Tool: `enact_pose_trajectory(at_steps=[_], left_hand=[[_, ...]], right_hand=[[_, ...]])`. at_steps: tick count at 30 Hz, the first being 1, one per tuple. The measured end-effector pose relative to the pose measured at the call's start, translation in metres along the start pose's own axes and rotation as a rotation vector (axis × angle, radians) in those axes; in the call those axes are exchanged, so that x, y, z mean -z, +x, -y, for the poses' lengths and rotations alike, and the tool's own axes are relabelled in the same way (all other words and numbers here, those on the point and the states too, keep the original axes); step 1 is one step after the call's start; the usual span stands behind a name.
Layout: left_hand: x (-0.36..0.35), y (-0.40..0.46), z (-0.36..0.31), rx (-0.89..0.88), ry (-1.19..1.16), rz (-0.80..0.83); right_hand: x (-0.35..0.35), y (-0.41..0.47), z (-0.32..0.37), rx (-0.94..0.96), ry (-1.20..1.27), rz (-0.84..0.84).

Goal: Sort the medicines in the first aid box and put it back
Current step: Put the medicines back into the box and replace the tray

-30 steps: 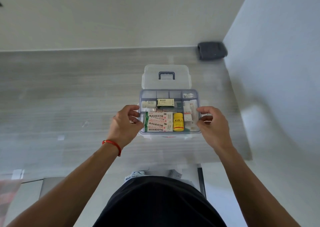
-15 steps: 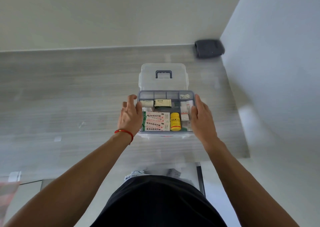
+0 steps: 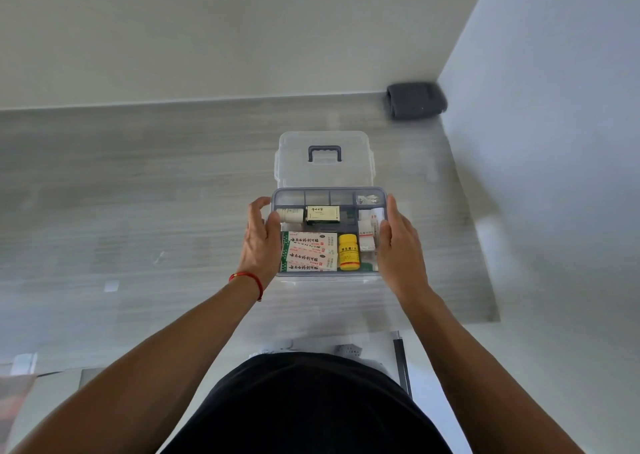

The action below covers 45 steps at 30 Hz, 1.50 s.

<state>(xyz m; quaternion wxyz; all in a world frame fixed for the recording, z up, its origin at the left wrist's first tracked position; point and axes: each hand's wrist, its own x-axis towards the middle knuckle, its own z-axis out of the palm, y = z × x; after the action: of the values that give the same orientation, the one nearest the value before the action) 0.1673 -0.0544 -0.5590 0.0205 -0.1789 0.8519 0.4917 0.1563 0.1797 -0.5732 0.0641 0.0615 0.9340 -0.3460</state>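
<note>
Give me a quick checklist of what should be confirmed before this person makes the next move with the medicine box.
1. Left hand on the tray's left edge: ok.
2. Right hand on the tray's right edge: ok.
3. Yellow pill bottle lying inside the divided tray: ok.
4. Clear lid with grey handle open behind the tray: ok.
5. Tray seated fully in the box: cannot tell.
6. Medicines sorted by type: cannot tell.

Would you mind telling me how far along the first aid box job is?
Done: the medicines sit sorted in the clear plastic first aid box, including the yellow pill bottle. In hand: left hand and right hand flank its sides. Left: fitting the clear handled lid behind and putting it away.
</note>
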Motion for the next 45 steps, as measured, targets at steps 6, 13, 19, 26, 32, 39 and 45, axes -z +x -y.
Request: enact_pose_trajectory(at_steps=[6,13,19,26,32,39,45], left_hand=[[-0.005,-0.003,-0.007,0.05,-0.005,-0.067],[-0.005,-0.005,-0.021,0.035,-0.089,-0.087],[-0.001,-0.013,-0.03,-0.008,-0.078,-0.226],[0.007,-0.01,-0.034,0.01,-0.086,-0.261],[0.044,0.006,-0.022,0.199,-0.355,-0.224],[0.114,0.041,0.005,0.305,-0.549,-0.398],[0.127,0.042,0.013,0.298,-0.506,-0.395]], right_hand=[[0.011,-0.001,0.015,0.073,0.228,-0.023],[0.021,-0.004,0.027,-0.136,0.666,0.115],[0.022,-0.003,0.026,-0.235,0.776,0.167],[0.037,-0.003,0.039,-0.2,0.713,0.141],[0.047,0.001,0.06,-0.086,0.629,0.095],[0.01,-0.026,0.08,0.282,0.185,0.124],[-0.039,-0.035,0.103,0.354,-0.233,0.415]])
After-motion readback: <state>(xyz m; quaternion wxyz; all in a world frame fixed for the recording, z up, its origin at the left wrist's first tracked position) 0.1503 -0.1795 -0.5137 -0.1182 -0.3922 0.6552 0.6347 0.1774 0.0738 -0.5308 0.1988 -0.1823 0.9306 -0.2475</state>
